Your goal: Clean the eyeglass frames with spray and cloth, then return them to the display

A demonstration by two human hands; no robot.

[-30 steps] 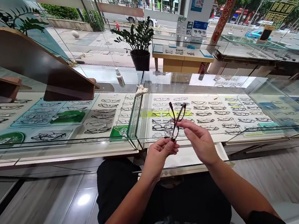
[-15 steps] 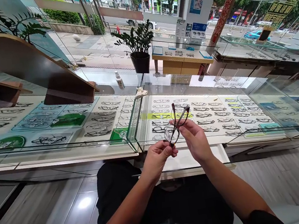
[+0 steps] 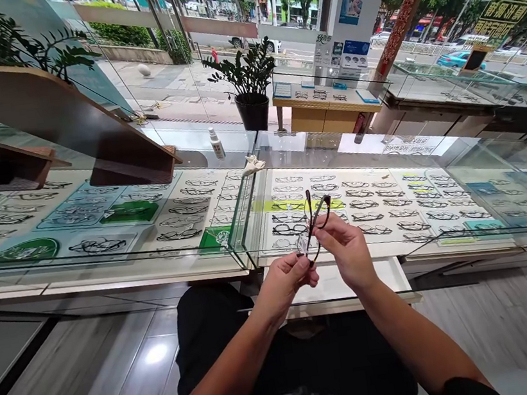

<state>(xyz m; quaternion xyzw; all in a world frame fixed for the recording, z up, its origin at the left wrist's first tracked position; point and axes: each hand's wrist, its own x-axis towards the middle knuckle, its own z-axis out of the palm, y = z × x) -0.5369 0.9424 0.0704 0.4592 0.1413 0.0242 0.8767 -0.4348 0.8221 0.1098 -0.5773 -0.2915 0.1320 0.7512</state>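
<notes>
A pair of dark-framed glasses (image 3: 311,217) is held up over the open white drawer (image 3: 342,281), its temples pointing upward. My left hand (image 3: 287,282) pinches the lower part of the frame near the bridge or rim. At the temples, my right hand (image 3: 346,248) grips with thumb and fingers. Something clear or pale, perhaps a tag or lens, shows between the two hands; it is too small to tell.
Glass display cases with many glasses (image 3: 178,234) stretch left and right. On the glass top stand a white spray bottle (image 3: 216,144) and a crumpled cloth (image 3: 253,164). A potted plant (image 3: 253,108) stands behind. A wooden board (image 3: 53,115) slants at left.
The view has shifted slightly, so the surroundings appear a little further right. The glasses are turned a little, and their temples appear closer together. Both hands keep their hold.
</notes>
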